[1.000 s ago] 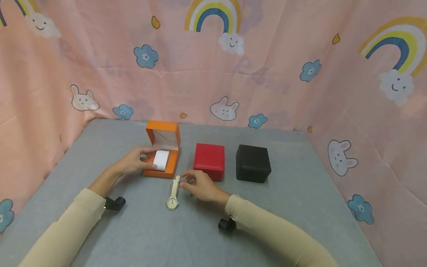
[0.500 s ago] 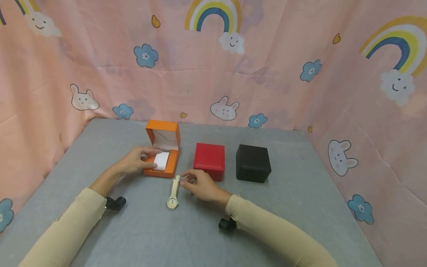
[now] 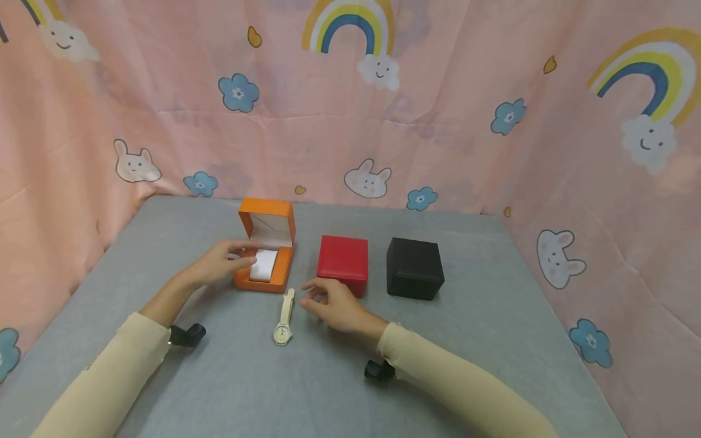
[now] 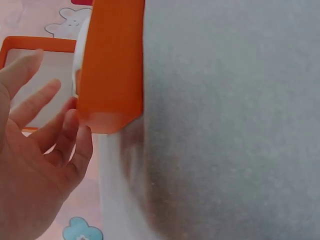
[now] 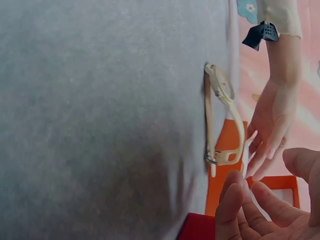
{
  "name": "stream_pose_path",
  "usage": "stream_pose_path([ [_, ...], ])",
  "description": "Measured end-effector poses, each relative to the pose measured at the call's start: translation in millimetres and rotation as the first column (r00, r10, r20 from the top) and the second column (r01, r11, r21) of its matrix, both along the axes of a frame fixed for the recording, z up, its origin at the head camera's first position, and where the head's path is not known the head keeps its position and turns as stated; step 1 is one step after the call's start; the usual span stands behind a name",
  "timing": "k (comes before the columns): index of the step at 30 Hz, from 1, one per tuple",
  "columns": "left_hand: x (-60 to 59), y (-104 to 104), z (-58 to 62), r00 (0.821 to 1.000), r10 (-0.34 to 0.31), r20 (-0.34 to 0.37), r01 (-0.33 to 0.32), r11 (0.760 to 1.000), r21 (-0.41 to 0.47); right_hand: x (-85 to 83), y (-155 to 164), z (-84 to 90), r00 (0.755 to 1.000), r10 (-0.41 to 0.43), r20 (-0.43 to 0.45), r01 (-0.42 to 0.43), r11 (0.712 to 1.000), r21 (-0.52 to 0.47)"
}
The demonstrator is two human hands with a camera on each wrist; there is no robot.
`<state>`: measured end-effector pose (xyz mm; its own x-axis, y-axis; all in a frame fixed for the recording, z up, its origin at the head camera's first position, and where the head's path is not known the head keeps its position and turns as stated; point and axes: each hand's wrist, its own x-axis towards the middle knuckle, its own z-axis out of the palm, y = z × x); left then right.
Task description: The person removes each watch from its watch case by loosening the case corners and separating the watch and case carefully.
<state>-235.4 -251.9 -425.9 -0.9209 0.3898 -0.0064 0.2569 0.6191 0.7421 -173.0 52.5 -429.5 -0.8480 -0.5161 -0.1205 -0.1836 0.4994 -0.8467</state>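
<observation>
Table (image 3: 482,340): a grey felt surface, with pink cartoon curtains (image 3: 465,115) behind it and at both sides.
Black box (image 3: 414,268): closed, it stood furthest right of the orange box.
Red box (image 3: 343,257): closed, it stood between the orange box and the black one, apart from both.
Orange box (image 3: 265,249): open, with the lid upright at the back and a white cushion (image 3: 264,266) inside.
Left hand (image 3: 216,263): it rested at the left side of the orange box, the fingers relaxed and almost straight, the tips on the cushion edge; it gripped nothing.
Right hand (image 3: 336,304): it hovered in front of the red box, to the right and front of the orange box, the fingers loosely bent and holding nothing.
Watch (image 3: 285,316): cream colour, it lay flat just in front of the orange box, the dial toward the person, the strap end near the right fingertips but not touching them.
Risk: the box seemed light, so a push from the left fingers could slide it or tip the lid shut. The thin strap lay flat on felt, so I think a pinch could slip.
</observation>
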Motion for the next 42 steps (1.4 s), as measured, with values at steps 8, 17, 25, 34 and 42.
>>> stream_pose_path([
  [8,8.9,1.8,9.9,0.999,0.033,0.027,-0.033,0.999,-0.001,7.7,10.3,8.6,0.997,-0.014,-0.075,0.016,0.999,0.029],
  [17,11.6,11.7,17.2,1.000,0.008,-0.010,-0.007,1.000,0.025,11.4,26.2,16.2,0.981,-0.041,-0.188,0.045,0.999,0.020],
  [25,17.0,21.8,27.8,0.999,-0.012,-0.034,0.014,0.999,0.033,16.1,37.7,26.0,0.962,-0.102,-0.254,0.116,0.992,0.041],
  [34,20.7,36.8,30.5,0.996,-0.066,-0.054,0.071,0.993,0.095,17.4,51.9,27.3,0.925,-0.185,-0.333,0.205,0.978,0.025],
  [42,19.1,52.6,27.8,0.995,-0.068,-0.072,0.076,0.989,0.126,14.1,66.8,25.9,0.897,-0.225,-0.380,0.252,0.967,0.022],
])
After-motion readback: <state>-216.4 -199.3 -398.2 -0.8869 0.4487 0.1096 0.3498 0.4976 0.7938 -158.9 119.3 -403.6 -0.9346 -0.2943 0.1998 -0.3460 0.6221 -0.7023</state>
